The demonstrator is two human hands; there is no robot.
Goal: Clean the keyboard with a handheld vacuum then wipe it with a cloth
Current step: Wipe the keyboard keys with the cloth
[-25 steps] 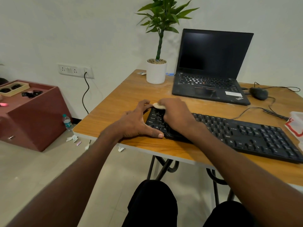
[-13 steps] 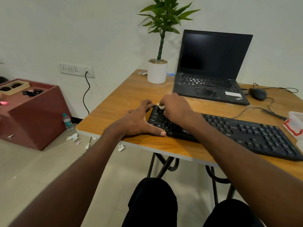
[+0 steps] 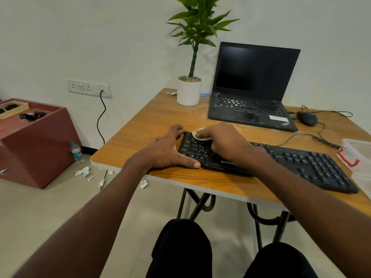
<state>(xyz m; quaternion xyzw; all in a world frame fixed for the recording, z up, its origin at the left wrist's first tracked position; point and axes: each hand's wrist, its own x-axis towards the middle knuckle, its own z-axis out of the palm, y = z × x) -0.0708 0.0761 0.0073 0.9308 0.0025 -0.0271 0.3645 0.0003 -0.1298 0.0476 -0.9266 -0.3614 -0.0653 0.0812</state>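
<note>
Right hand [image 3: 222, 142] pressing small white cloth [image 3: 197, 135] on keyboard [image 3: 291, 163], fingers maybe curled over it. Left hand [image 3: 166, 149] flat, fingers spread, bracing its end.

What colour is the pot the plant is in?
White; the pot shows plainly in the head view.

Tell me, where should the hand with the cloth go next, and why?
Probably rightward along the key rows. The right hand presses the small white cloth on the keyboard's far-left corner, the left hand steadies that end, and the long stretch to the right lies uncovered.
</note>
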